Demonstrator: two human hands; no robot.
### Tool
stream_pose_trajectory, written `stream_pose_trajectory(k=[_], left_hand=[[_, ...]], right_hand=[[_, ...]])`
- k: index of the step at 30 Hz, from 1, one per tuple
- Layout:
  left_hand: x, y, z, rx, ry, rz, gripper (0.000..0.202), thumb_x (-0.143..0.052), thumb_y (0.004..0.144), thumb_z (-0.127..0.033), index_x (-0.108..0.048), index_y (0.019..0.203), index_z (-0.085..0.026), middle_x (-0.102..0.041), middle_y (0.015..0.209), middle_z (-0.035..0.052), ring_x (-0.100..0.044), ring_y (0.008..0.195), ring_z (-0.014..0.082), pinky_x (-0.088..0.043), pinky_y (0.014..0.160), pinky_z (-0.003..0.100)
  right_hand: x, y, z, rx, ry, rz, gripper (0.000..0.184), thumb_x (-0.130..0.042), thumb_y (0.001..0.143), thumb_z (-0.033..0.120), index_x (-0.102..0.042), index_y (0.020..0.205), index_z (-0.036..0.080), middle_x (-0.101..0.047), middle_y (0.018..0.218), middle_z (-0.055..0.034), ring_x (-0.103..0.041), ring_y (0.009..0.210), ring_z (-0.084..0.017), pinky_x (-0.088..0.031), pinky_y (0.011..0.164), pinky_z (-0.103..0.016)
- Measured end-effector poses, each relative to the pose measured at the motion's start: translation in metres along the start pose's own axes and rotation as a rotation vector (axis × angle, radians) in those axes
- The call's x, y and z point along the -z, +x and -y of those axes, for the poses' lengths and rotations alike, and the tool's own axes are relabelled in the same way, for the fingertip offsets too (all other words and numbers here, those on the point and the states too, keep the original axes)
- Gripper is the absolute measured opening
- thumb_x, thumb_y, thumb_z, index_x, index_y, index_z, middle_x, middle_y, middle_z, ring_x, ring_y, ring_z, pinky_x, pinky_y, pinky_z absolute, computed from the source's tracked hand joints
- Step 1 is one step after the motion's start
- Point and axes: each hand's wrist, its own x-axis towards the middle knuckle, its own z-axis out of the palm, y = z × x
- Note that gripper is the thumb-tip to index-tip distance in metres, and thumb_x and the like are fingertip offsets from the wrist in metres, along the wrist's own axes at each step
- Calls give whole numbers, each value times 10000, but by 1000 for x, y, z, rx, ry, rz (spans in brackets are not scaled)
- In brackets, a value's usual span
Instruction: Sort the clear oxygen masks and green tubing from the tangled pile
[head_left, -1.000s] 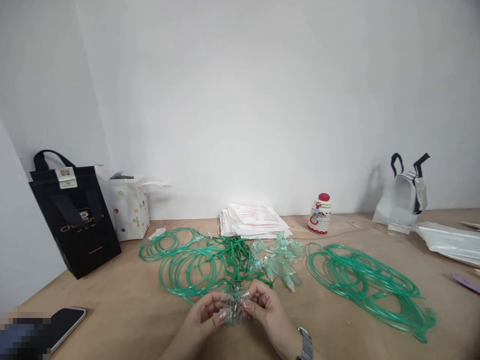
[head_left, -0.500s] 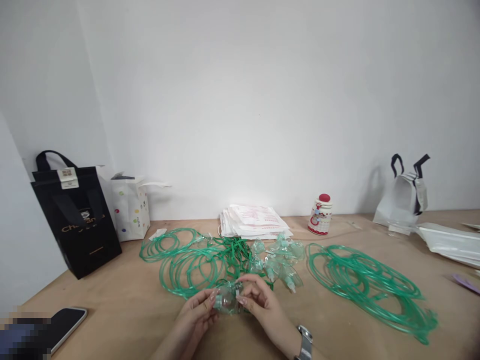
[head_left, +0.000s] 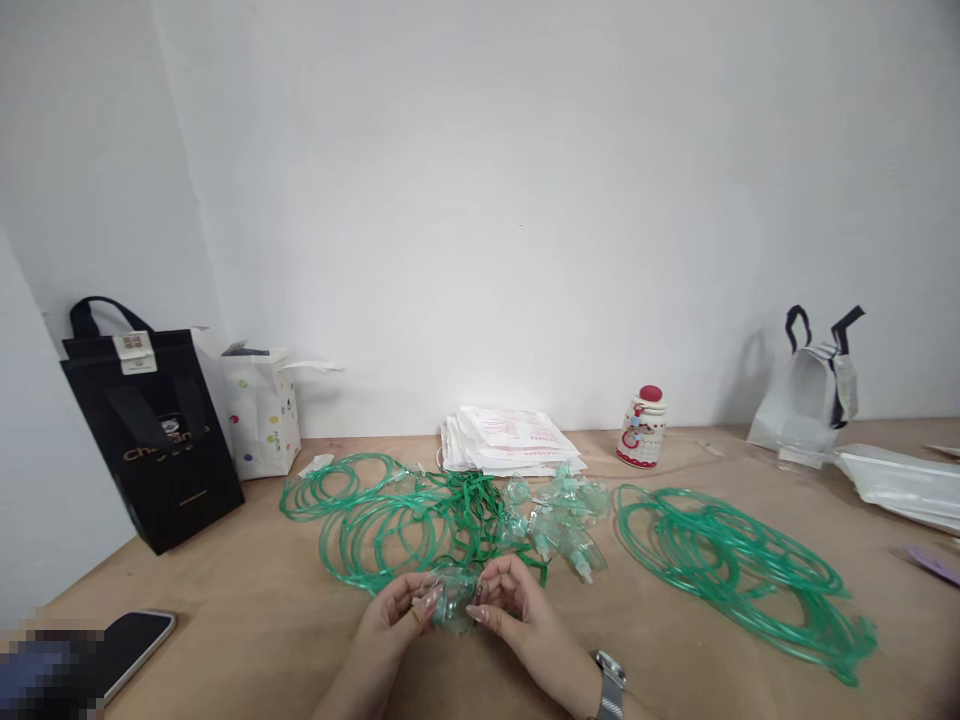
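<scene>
A clear, pale-green oxygen mask point(head_left: 454, 602) is held between both hands just above the near part of the table. My left hand point(head_left: 400, 612) pinches its left side, thumb on top. My right hand point(head_left: 513, 607) grips the opposite side between thumb and fingertips. Just beyond the hands lie dark green elastic straps point(head_left: 474, 515) in a tangle. Several similar masks point(head_left: 559, 520) are heaped to the right of the straps. Coiled green tubing point(head_left: 386, 540) lies to the left, and more coiled tubing point(head_left: 739, 560) spreads on the right.
White printed packets point(head_left: 514, 440) are stacked by the wall, with a cream-and-red bottle point(head_left: 642, 430) to their right. A black bag point(head_left: 154, 440) and a white dotted bag point(head_left: 261, 415) stand at left, a phone point(head_left: 139, 645) nearer. A white bag point(head_left: 799, 400) and plastic packaging point(head_left: 900, 485) are at right.
The mask has been turned slightly in my fingers, and my left hand has shifted a little to the right. Both hands still hold it. The things on the table stay in place.
</scene>
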Motion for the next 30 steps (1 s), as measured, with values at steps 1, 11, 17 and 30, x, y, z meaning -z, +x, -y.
stream_pose_trajectory(k=[1, 11, 17, 30], left_hand=[[-1, 0, -1, -5, 24, 9, 383, -772, 548, -467, -701, 769, -162, -695, 737, 43, -566, 669, 173, -385, 618, 262], [-1, -2, 7, 3, 20, 55, 389, -716, 616, -499, -697, 805, -160, -668, 721, 36, -537, 684, 170, -371, 625, 263], [3, -1, 8, 5, 22, 39, 375, -729, 610, -479, -700, 804, -159, -684, 750, 39, -548, 696, 167, -373, 630, 255], [-5, -7, -5, -21, 66, 8, 396, -748, 556, -503, -675, 756, -169, -689, 746, 44, -580, 756, 210, -414, 722, 313]], right_hand=[[0, 0, 1, -6, 0, 4, 334, -694, 687, 413, -465, 821, 211, -508, 728, 30, -481, 695, -144, -389, 683, -283], [-2, -2, -2, -29, -30, 2, 317, -700, 670, 282, -411, 785, 221, -484, 711, 45, -444, 690, -139, -382, 675, -275], [2, -5, 4, 57, -232, 25, 234, -631, 727, 208, -411, 808, 218, -491, 728, 33, -458, 698, -147, -388, 689, -286], [1, -8, -12, 144, -445, 18, 189, -529, 780, 115, -396, 869, 216, -518, 798, 2, -504, 739, -157, -418, 709, -289]])
